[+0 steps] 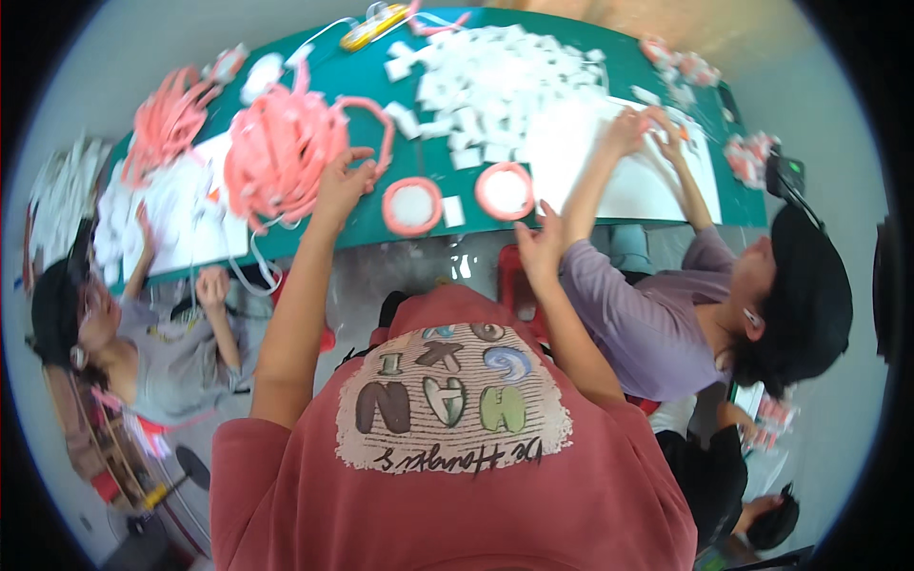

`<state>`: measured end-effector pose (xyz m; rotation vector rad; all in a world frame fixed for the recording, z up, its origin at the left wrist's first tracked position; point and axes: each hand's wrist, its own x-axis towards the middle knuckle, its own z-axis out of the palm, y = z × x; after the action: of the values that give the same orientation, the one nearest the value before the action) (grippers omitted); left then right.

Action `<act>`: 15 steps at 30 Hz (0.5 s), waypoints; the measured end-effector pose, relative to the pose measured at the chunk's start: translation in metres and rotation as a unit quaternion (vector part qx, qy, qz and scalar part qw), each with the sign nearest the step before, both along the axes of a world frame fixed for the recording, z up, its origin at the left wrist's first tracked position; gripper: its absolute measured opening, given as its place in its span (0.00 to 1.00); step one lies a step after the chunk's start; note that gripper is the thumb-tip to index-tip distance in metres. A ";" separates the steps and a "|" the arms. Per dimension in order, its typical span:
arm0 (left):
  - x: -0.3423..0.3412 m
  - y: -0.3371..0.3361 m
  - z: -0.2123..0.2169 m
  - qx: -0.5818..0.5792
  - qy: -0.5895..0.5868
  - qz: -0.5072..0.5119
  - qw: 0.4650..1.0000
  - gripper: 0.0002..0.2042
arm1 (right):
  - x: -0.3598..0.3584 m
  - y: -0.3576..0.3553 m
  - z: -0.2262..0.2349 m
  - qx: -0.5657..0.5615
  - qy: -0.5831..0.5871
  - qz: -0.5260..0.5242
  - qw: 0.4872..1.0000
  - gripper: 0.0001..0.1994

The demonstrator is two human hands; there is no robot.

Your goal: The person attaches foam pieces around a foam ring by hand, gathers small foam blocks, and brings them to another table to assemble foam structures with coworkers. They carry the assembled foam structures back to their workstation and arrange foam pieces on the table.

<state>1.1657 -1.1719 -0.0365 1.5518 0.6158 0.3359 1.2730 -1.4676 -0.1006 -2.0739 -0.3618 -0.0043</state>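
My left hand [345,190] is at the right side of a big heap of pink padded bands [281,157], its fingers apart and apparently holding nothing. One pink band [387,133] loops out of the heap just beyond those fingers. Two round pieces lie near the table edge, each a pink ring around a white middle: a left round piece [412,206] and a right round piece [505,191]. A small white block [453,210] sits between them. Just below the right round piece, my right hand [543,247] hovers at the table edge, fingers spread with nothing visible in them.
The green table [371,86] bears a large pile of white blocks [505,81] and a yellow tool with a cord [374,27]. To my right, a co-worker in purple [657,314] works over a white board [571,152]. Another co-worker [181,352] sits at my left.
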 end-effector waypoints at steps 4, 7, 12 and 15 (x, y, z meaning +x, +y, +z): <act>-0.110 -0.021 0.002 -0.047 0.062 0.008 0.997 0.11 | -0.043 0.005 -0.002 0.063 0.050 0.092 0.993 0.15; -0.210 -0.047 -0.011 -0.027 0.096 0.017 0.995 0.11 | -0.086 0.026 -0.025 0.055 0.141 0.246 0.957 0.08; -0.342 -0.112 0.004 0.068 0.164 0.138 0.974 0.12 | -0.160 0.079 -0.012 -0.086 0.135 0.525 0.836 0.15; -0.431 -0.160 0.029 0.072 0.170 0.247 0.951 0.13 | -0.217 0.118 -0.007 -0.107 -0.125 0.635 0.755 0.23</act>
<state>0.7344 -1.3320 -0.0080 1.5936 1.2841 0.5020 1.0561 -1.3493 -0.1078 -1.6309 -1.9404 0.6015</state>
